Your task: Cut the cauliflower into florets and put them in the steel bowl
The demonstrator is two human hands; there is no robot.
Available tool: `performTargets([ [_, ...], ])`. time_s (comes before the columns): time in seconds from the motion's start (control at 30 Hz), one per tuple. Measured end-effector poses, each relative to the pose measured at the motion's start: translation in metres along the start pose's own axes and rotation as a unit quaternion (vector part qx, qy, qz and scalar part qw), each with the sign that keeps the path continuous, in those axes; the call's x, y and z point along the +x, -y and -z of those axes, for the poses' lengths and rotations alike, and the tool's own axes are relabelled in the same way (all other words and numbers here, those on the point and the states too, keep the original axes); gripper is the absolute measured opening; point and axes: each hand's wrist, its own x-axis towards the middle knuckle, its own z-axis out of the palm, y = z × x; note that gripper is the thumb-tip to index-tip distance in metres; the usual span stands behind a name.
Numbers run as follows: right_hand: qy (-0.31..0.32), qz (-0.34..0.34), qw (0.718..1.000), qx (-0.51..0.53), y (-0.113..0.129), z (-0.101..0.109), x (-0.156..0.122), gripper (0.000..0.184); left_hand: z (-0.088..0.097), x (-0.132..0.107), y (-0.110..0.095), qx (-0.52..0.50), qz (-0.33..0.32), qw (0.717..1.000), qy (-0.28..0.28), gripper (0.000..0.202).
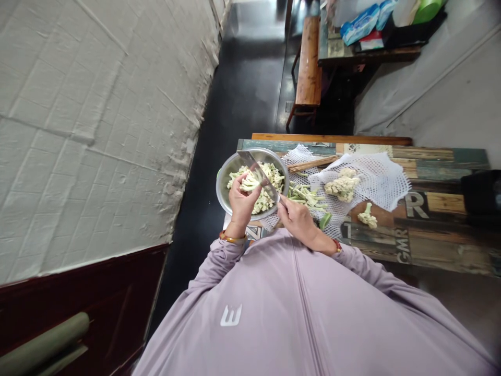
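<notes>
Over a metal bowl (pixel 221 194) of cut cauliflower, my left hand (pixel 241 201) is closed on a cauliflower floret (pixel 249 183). My right hand (pixel 299 222) grips a kitchen knife (pixel 258 171) by its handle. The blade slants up and left across the bowl, right by the floret; whether it touches the floret I cannot tell. Beside the bowl, trimmed stems (pixel 305 196) lie in a pile on white foam netting (pixel 376 180). A larger cauliflower piece (pixel 342 185) rests on the netting, and a single floret (pixel 367 215) sits on the table to its right.
The patchwork wooden table (pixel 442 224) extends to the right, with a dark object (pixel 483 196) at its far end. Thin wooden sticks (pixel 313 164) lie behind the stems. A bench (pixel 308 62) and a second table (pixel 336 49) stand farther off. A white wall (pixel 97 130) is at left.
</notes>
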Motion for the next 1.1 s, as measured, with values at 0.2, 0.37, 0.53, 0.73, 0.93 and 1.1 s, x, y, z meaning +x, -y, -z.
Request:
performTargets([
  [0.2, 0.031, -0.045, 0.998, 0.044, -0.002, 0.002, 0.007, 0.028, 0.001, -0.001, -0.005, 0.100, -0.081, 0.992, -0.016, 0.050],
  [0.37, 0.042, -0.062, 0.995, 0.066, -0.003, 0.004, 0.011, 0.027, -0.006, -0.002, -0.004, 0.052, -0.032, 0.998, -0.007, 0.049],
  [0.53, 0.048, -0.084, 0.992, 0.083, -0.006, 0.002, 0.010, 0.026, -0.007, -0.003, -0.004, 0.099, -0.049, 0.994, -0.005, 0.049],
  [0.73, 0.052, -0.108, 0.986, 0.114, -0.007, -0.001, 0.011, 0.026, -0.007, -0.006, -0.001, 0.070, 0.020, 0.997, 0.016, 0.048],
  [0.93, 0.074, -0.156, 0.969, 0.178, -0.009, -0.006, 0.012, 0.029, -0.006, -0.006, 0.008, 0.089, -0.009, 0.996, 0.004, 0.047],
  [1.1, 0.108, -0.219, 0.931, 0.273, -0.008, -0.009, 0.016, 0.024, 0.000, -0.008, 0.014, 0.082, 0.003, 0.997, 0.014, 0.048],
])
